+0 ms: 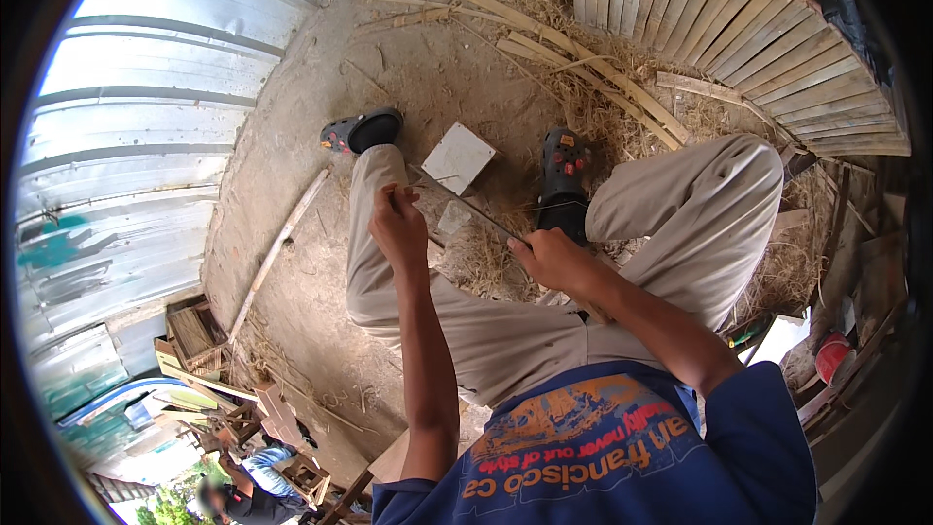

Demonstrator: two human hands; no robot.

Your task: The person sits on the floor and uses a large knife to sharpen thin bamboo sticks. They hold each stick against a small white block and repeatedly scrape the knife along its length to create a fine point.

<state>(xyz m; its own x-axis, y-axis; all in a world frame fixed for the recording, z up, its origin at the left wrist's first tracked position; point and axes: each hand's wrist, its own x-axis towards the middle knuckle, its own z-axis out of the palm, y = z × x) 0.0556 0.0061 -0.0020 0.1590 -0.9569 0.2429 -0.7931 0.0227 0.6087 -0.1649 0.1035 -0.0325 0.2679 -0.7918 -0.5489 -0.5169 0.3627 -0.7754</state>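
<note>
My right hand (552,259) is closed round the near end of a long, thin, dark blade-like strip (476,212). The strip slants away to the upper left, over the ground between my legs. To its left, my left hand (398,229) is raised above my left shin with the fingers bent and pinched together. Whatever those fingers hold is too small to make out. Just past the strip's far end a white square box (460,157) rests on the ground between my feet. A small pale block (454,217) lies nearer, beside the strip.
Long split bamboo strips (583,63) and straw litter the dirt floor ahead right, below a slatted bamboo panel (739,39). Corrugated metal sheeting (146,126) walls the left side. A pole (282,253) lies near it. Another person (258,486) sits among wood pieces at lower left.
</note>
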